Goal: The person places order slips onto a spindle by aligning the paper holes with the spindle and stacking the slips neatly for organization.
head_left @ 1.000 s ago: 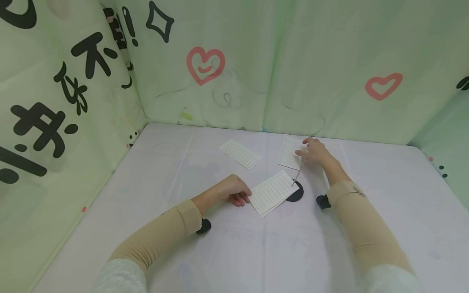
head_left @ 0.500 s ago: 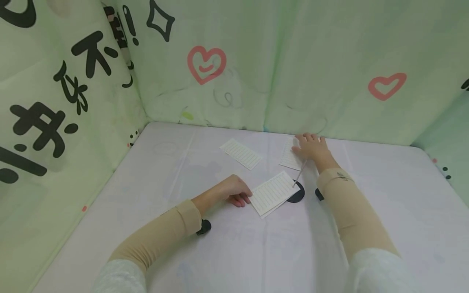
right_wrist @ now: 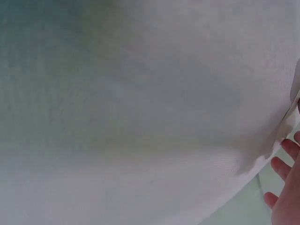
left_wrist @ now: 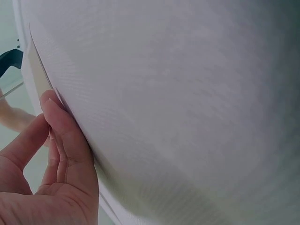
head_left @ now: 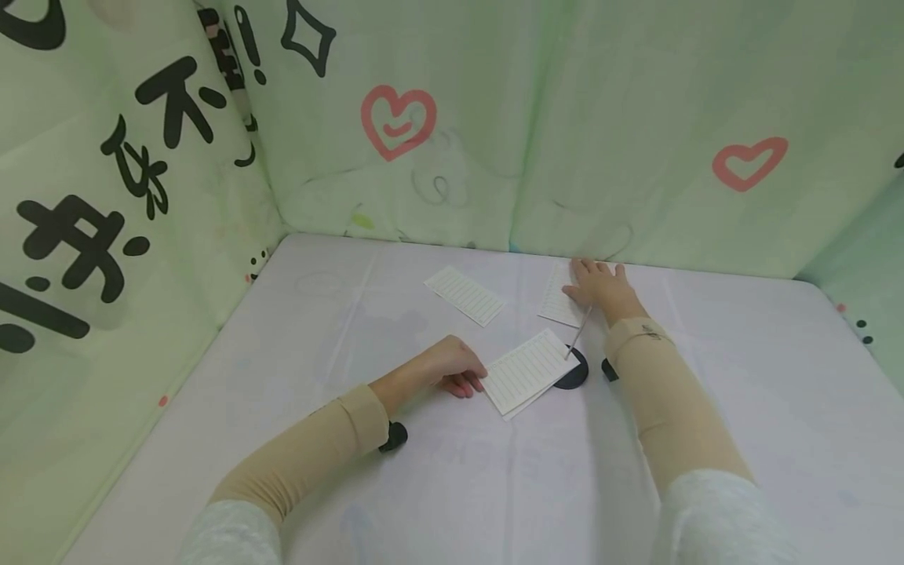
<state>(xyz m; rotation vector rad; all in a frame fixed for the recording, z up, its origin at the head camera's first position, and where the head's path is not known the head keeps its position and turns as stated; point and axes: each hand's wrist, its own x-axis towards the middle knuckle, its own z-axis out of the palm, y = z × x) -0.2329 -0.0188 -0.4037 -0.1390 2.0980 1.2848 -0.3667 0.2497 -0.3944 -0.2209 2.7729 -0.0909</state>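
Pale green fabric walls (head_left: 636, 118) printed with red hearts and black characters, closing in a white counter (head_left: 353, 486) on three sides. Left hand (head_left: 448, 365) resting near the middle, fingers loosely curled, fingertips touching the left edge of the near stack of lined cards (head_left: 528, 370); in the left wrist view, fingers (left_wrist: 61, 136) pressed against a thin card edge, nothing gripped. Near stack impaled on a thin metal spike (head_left: 579, 332) rising tilted from a black round base (head_left: 572, 372), just to the right of the stack. Right hand (head_left: 599, 284) laid flat at the far edge of the counter, fingers straight and spread, palm pressing on the far right card (head_left: 558, 298), covering its right part; no grip, only pressure from above. Compared with a second ago: right hand pushed further toward the back wall and flattened from a light fingertip touch into a full press; forearm drawn closer to the spike. Left hand and near stack unchanged. Judged from that: far right card now pinned for sliding or lifting, not yet raised. Third lined card (head_left: 464, 295) lying alone, well apart from both hands, untouched.
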